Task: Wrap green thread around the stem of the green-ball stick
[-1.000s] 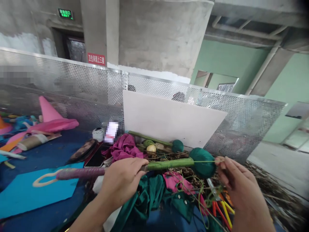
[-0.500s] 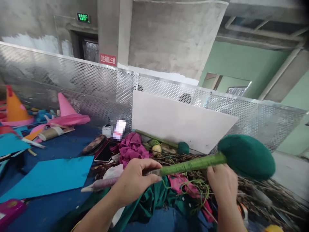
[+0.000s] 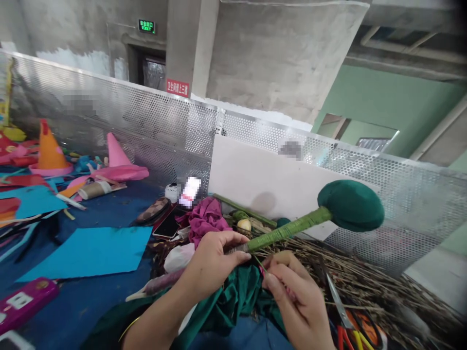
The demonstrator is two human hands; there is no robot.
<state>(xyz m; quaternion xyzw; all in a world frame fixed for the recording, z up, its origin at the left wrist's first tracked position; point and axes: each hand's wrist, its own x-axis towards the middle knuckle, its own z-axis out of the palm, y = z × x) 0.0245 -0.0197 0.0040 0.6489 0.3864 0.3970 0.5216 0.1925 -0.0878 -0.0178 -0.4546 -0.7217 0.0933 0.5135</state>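
My left hand (image 3: 222, 257) is closed round the lower part of a stick (image 3: 288, 228) wrapped in green yarn. The stick slants up to the right and carries a rounded dark green fabric head (image 3: 352, 205). Below the stick, my right hand (image 3: 297, 296) pinches a thin green strand of yarn (image 3: 260, 264) that runs up to the stick near my left fingers. A purple-wrapped part (image 3: 164, 283) with a pale tip shows behind my left wrist. Dark green cloth (image 3: 241, 296) lies crumpled under both hands.
Scissors (image 3: 339, 301) with red and yellow handles lie at right, by a heap of dry stalks (image 3: 365, 267). Magenta cloth (image 3: 207, 218), a phone (image 3: 170, 223) and a blue sheet (image 3: 87, 255) are at left. A white board (image 3: 251, 170) leans on the perforated metal screen (image 3: 153, 116).
My right hand has come down and left, away from beneath the fabric head, and now pulls the strand near my left hand. The stick tilts more steeply upward. The view has shifted slightly.
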